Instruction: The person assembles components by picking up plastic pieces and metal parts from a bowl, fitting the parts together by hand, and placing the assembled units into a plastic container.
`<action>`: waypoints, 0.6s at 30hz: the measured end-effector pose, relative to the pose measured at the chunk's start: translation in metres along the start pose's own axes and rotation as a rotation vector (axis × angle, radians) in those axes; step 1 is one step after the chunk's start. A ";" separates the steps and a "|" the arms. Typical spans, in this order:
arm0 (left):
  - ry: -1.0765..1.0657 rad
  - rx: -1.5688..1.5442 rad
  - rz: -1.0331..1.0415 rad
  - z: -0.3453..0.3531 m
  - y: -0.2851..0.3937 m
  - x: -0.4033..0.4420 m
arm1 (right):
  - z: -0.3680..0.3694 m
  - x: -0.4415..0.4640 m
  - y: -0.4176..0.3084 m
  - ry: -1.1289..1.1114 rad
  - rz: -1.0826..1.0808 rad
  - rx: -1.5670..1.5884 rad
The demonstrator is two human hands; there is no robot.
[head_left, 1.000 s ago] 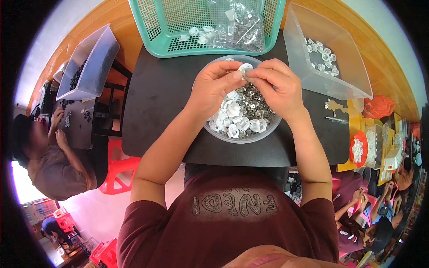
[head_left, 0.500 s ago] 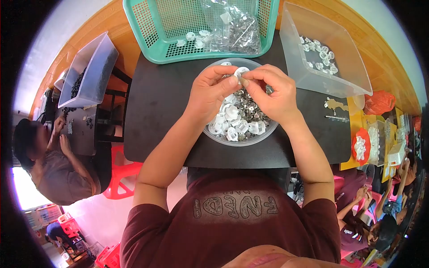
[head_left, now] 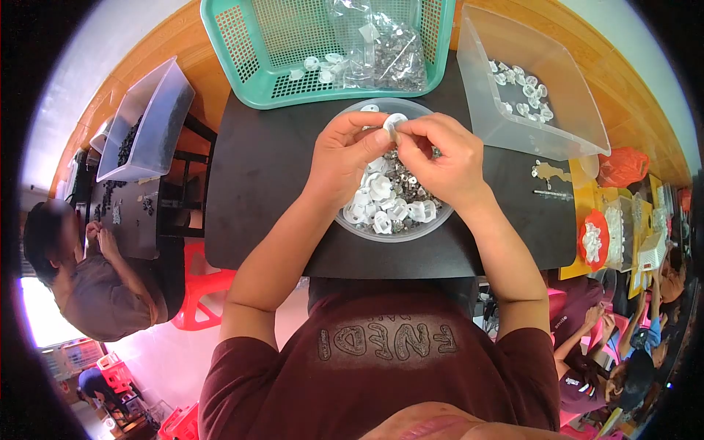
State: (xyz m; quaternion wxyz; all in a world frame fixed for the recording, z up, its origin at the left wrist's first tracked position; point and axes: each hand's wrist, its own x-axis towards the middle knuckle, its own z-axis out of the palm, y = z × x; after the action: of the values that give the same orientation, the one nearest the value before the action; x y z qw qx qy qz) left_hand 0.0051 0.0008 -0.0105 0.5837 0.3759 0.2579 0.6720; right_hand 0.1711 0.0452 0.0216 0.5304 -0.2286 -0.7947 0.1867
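A white plastic pc. (head_left: 394, 120) is pinched btwn thumb & index fingertips of the L hand (head_left: 337, 155); its R side is closed on by thumb & forefinger of the R hand (head_left: 449, 158). Whether a smaller bit is also held there can't be told. Just below the fingers, loose white pcs. (head_left: 379, 187) & small metal bits (head_left: 408, 183) are held in a round tub (head_left: 381, 238). Beyond the fingertips, a clear bag (head_left: 400, 59) is cradled in a green basket (head_left: 257, 97); to their R, a clear bin (head_left: 528, 141) is seen.
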 end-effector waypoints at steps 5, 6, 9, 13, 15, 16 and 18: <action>-0.023 0.083 0.007 -0.002 0.001 0.000 | -0.001 -0.002 -0.002 -0.040 0.273 0.143; -0.037 0.089 -0.010 -0.003 0.001 0.000 | -0.003 -0.001 -0.001 -0.042 0.274 0.143; -0.058 0.020 -0.059 -0.004 0.001 0.000 | -0.011 0.002 0.007 -0.172 0.454 0.453; -0.033 -0.038 -0.106 -0.005 0.004 0.002 | -0.007 0.002 0.008 -0.117 0.121 0.197; -0.009 -0.119 -0.134 -0.009 0.003 0.003 | -0.008 0.003 0.012 -0.144 -0.152 -0.044; -0.010 -0.118 -0.137 -0.008 0.002 0.003 | -0.008 0.004 0.013 -0.142 -0.151 -0.045; -0.047 -0.129 -0.094 -0.006 0.001 0.004 | -0.007 0.004 0.018 -0.088 -0.254 -0.075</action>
State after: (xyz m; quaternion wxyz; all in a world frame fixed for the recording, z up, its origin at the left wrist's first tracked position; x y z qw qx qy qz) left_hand -0.0011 0.0051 -0.0122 0.6433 0.3406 0.2177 0.6502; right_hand 0.1787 0.0627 0.0178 0.5055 -0.1371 -0.8462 0.0981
